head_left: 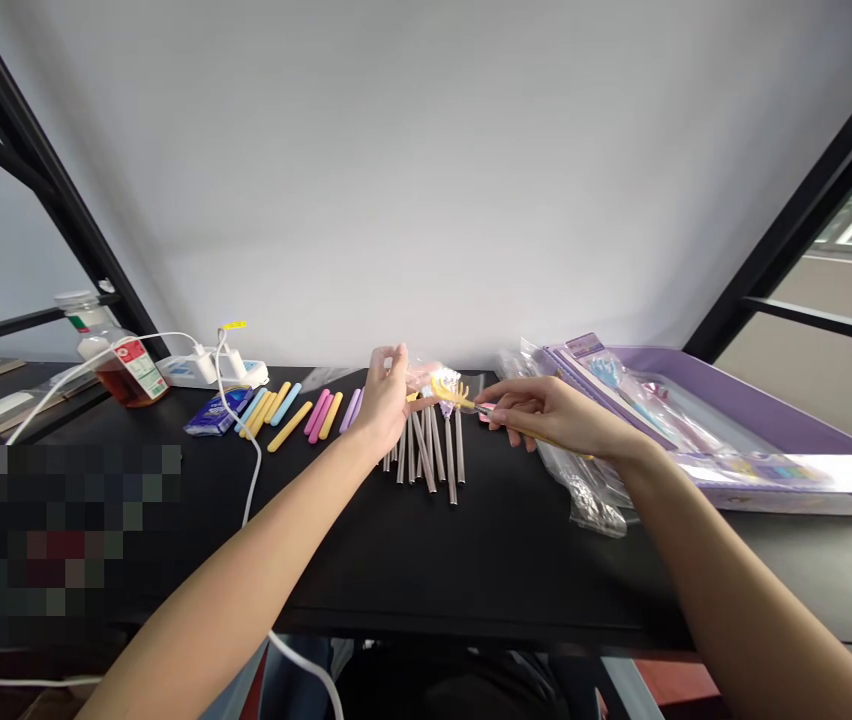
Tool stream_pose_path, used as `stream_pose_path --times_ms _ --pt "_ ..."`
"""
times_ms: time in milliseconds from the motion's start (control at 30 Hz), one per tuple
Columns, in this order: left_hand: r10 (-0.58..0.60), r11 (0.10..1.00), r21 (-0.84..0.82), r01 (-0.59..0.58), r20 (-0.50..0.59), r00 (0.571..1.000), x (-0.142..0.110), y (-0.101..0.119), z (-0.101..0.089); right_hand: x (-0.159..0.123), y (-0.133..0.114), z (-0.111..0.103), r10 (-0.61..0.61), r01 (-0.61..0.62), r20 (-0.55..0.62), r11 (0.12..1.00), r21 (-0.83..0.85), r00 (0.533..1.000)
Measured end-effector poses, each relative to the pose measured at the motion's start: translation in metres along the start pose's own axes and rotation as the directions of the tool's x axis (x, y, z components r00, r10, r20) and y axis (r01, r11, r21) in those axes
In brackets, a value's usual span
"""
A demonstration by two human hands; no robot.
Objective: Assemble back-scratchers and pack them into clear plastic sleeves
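Observation:
My left hand [385, 400] is raised over the black table [471, 560], fingers partly closed around a small clear wrapper [426, 375], its thumb touching a yellow claw-shaped head [450, 392]. My right hand [550, 415] pinches the thin rod joined to that yellow head and holds it level above the table. Below both hands lies a row of several grey metal rods [430, 450]. Left of them lie several pastel handles [298, 410] in yellow, blue, pink and purple.
A purple tray [756, 410] with packaged items sits at the right, clear bags [583, 490] before it. At the back left are a white power strip [208, 370] with cable, a blue packet [216, 412] and a bottle [115, 350]. Black frame struts rise on both sides.

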State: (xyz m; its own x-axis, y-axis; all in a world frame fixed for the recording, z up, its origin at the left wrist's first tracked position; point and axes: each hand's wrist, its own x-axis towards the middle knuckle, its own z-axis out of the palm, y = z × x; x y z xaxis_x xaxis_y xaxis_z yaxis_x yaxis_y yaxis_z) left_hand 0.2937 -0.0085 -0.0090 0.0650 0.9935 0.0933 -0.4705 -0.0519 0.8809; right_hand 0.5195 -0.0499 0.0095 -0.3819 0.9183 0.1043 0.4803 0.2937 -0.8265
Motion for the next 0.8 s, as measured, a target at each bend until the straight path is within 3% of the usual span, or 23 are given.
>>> stream_pose_path --times_ms 167,300,533,633,800 --pt "-0.102 0.995 -0.003 0.102 0.056 0.993 -0.0017 0.0005 0.0003 0.0036 0.0048 0.0030 -0.035 0.031 -0.078 0.998 -0.049 0.996" --pt "-0.091 0.995 0.061 0.085 0.095 0.991 -0.0038 -0.0020 0.0000 0.0020 0.0030 0.0000 -0.049 0.043 -0.093 0.997 -0.059 0.994" --pt "0.005 0.939 0.345 -0.015 0.031 1.000 -0.0042 -0.0011 0.0000 0.0000 0.0013 -0.0025 -0.006 -0.008 -0.102 0.991 -0.136 0.995" --pt "0.026 0.930 0.365 -0.033 0.023 0.999 -0.0018 -0.0021 -0.0024 0.0003 0.0024 -0.0019 0.012 -0.031 -0.107 0.985 -0.170 0.994" --pt "-0.018 0.927 0.375 0.025 -0.022 1.000 0.0005 -0.0029 -0.0061 0.0040 0.0076 0.0022 -0.061 0.019 -0.146 0.961 -0.274 0.987"
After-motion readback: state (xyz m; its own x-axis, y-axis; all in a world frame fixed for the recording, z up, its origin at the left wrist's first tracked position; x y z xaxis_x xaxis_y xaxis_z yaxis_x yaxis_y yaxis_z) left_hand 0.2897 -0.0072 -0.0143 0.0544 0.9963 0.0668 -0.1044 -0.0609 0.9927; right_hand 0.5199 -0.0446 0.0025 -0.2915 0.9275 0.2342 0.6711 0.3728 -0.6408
